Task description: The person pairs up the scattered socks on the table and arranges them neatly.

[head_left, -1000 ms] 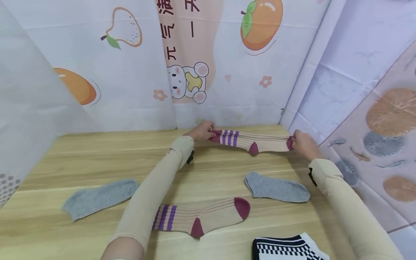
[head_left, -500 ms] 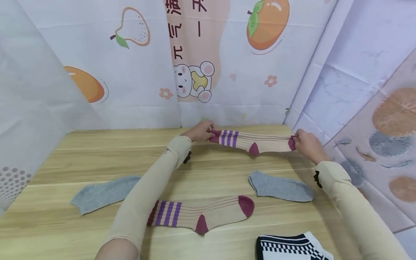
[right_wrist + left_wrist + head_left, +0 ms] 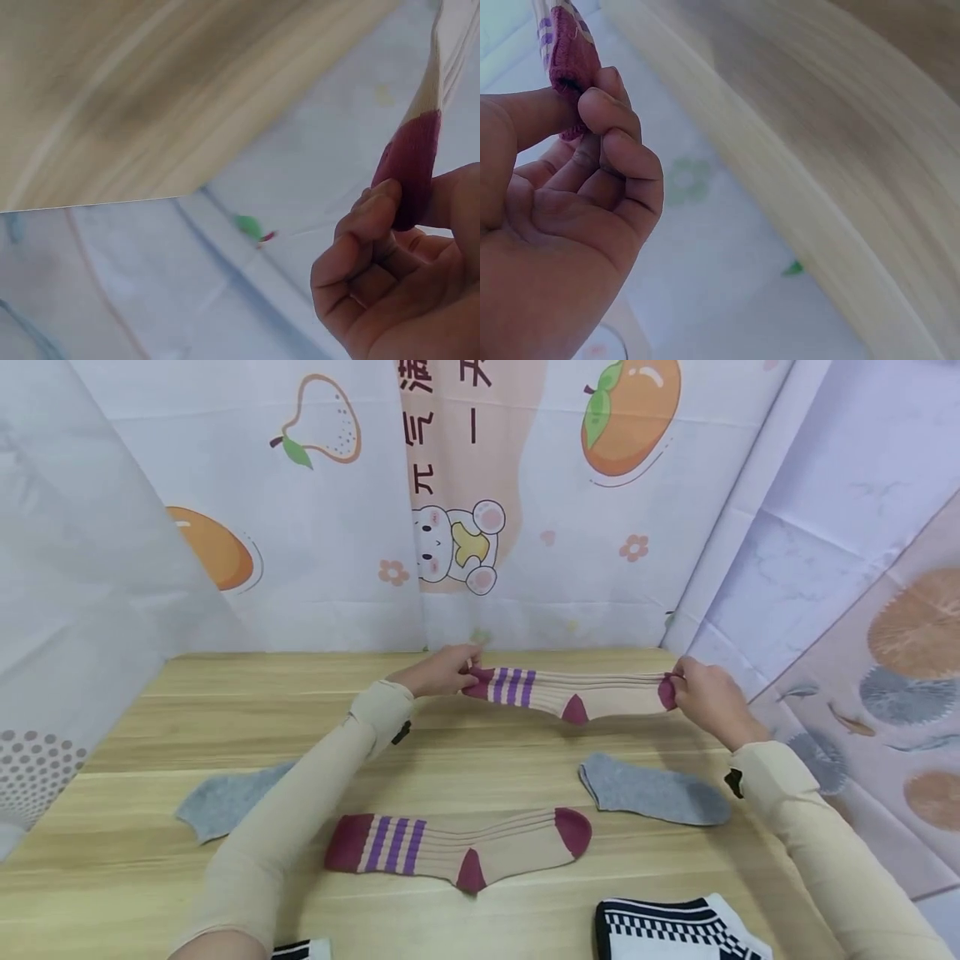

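Observation:
Near the back edge of the table, both hands stretch a beige sock (image 3: pixel 607 695) with purple stripes and maroon cuff, heel and toe. My left hand (image 3: pixel 442 670) pinches its maroon cuff (image 3: pixel 574 49) between thumb and fingers. The maroon toe (image 3: pixel 409 161) is pinched by my right hand (image 3: pixel 708 700). Between the hands the sock hangs in the air, heel pointing down. A matching striped sock (image 3: pixel 517 852) lies flat in the middle of the table, cuff to the left and toe to the right.
One grey ankle sock (image 3: pixel 652 789) lies right of centre, another grey sock (image 3: pixel 225 802) at the left, partly behind the left sleeve. Black-and-white checked socks (image 3: pixel 667 931) sit at the front right; a black-and-white piece (image 3: pixel 303 950) shows at the front edge. Printed curtains (image 3: pixel 322 568) border the wooden table (image 3: pixel 225 710).
The held sock has shifted slightly left and a little lower, with the left hand moving left. The view has turned slightly left, and the lower striped sock's cuff has come out from behind the left sleeve.

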